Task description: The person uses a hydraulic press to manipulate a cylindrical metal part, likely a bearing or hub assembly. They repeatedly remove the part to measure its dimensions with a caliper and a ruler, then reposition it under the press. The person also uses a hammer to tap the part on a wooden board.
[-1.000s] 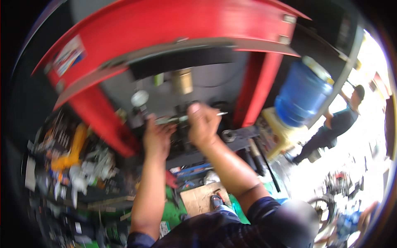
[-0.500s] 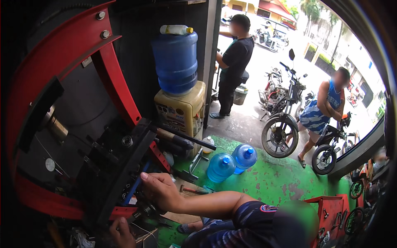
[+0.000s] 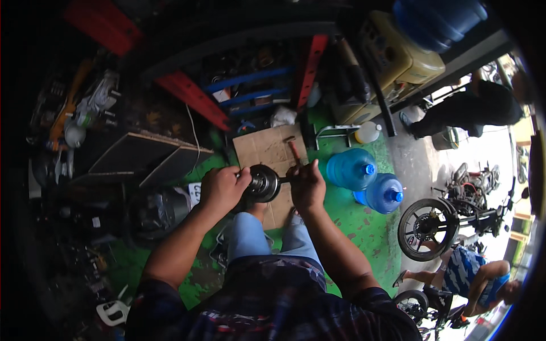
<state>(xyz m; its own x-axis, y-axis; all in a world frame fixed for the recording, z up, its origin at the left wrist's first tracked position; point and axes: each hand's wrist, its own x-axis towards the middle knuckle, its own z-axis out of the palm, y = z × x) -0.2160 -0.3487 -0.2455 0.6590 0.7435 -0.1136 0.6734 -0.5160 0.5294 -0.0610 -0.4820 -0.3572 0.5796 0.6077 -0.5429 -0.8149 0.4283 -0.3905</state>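
While grasped by left hand (image 3: 220,187) and right hand (image 3: 308,188) — round dark metal part (image 3: 264,184) above cardboard (image 3: 252,143) bearing hammer (image 3: 293,148); rightward, on green floor (image 3: 364,238) — two capped blue jugs (image 3: 348,169) of indiscernible contents.

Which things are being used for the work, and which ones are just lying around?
Being used:
dark round metal part on a rod, held between left grip and right grip

Probably just lying around:
red-handled hammer
cardboard under the hammer
two blue jugs on the green floor
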